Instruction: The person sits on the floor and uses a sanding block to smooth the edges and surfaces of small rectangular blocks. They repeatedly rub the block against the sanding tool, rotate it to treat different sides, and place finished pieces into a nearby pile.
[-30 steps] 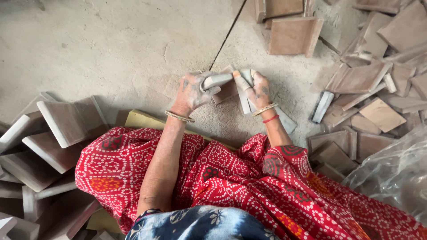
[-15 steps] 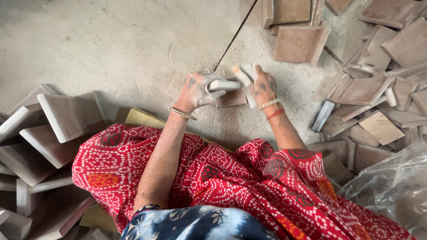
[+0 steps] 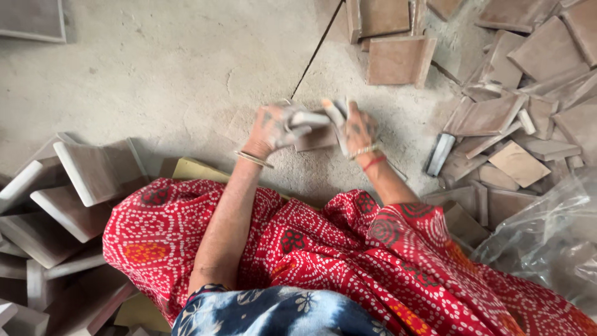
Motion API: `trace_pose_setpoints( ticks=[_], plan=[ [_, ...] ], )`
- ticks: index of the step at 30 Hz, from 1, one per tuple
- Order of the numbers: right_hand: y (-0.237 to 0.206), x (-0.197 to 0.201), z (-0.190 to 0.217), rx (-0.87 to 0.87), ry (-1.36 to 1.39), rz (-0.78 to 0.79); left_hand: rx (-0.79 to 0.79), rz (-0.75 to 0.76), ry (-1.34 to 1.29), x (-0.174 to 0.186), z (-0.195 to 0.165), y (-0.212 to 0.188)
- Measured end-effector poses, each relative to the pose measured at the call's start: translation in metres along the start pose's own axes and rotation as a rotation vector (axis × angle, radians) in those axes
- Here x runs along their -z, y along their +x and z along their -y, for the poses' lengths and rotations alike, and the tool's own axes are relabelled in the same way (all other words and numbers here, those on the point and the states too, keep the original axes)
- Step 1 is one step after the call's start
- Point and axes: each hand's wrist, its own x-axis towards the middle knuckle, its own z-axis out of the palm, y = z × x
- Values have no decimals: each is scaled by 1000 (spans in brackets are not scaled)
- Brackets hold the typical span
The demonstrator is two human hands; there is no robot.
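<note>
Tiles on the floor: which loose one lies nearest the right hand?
The dark narrow tile lying on edge just right of the right hand; the other loose tiles lie farther off.

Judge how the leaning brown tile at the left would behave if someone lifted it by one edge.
The leaning tile looks like a thick flat slab with square edges, so it is probably stiff and fairly heavy for its size. It rests tilted on other tiles, so pulling it may shift them. Its dusty, smooth face could be slippery, and its corners may chip.
</note>
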Motion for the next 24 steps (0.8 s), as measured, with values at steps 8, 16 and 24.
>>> trace_pose_setpoints(
  ticks=[8, 16, 24],
  plan=[
    [-59, 15, 0, -270, 866, -25, -36, -166, -110, 6, 5, -8],
    [34, -7, 22, -122, 972, 280, -14, -121, -6, 9, 7, -6],
    [37, -21, 13, -98, 707, 131, -31, -192, 7, 4, 7, 0]
  ],
)
